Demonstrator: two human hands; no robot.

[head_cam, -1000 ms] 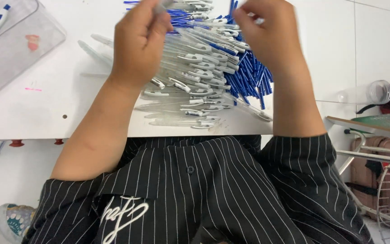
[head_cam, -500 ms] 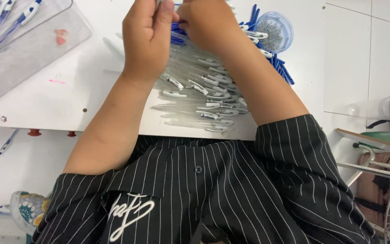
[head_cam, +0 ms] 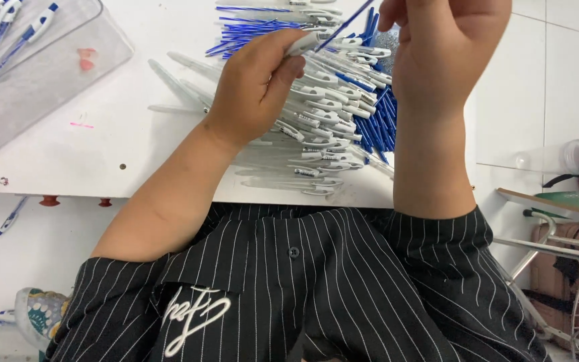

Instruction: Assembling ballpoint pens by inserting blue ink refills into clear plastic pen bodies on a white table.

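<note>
My left hand (head_cam: 257,86) grips a clear pen barrel (head_cam: 301,45) above the white table (head_cam: 102,161). My right hand (head_cam: 447,50) pinches a thin blue ink refill (head_cam: 345,25) whose lower end meets the barrel's open end. Under both hands lies a heap of clear pen barrels (head_cam: 319,127) with several blue refills (head_cam: 376,124) mixed in. More loose blue refills (head_cam: 256,27) lie at the far side of the heap.
A clear plastic tray (head_cam: 48,74) with finished blue-and-white pens (head_cam: 8,27) sits at the table's far left. A clear bottle (head_cam: 561,159) and a metal rack (head_cam: 557,248) stand to the right. Pens (head_cam: 11,216) lie on the floor at left.
The view has shifted towards the near table edge. My hands have drawn apart, and the right hand now holds a blue refill angled into the barrel in the left hand.
</note>
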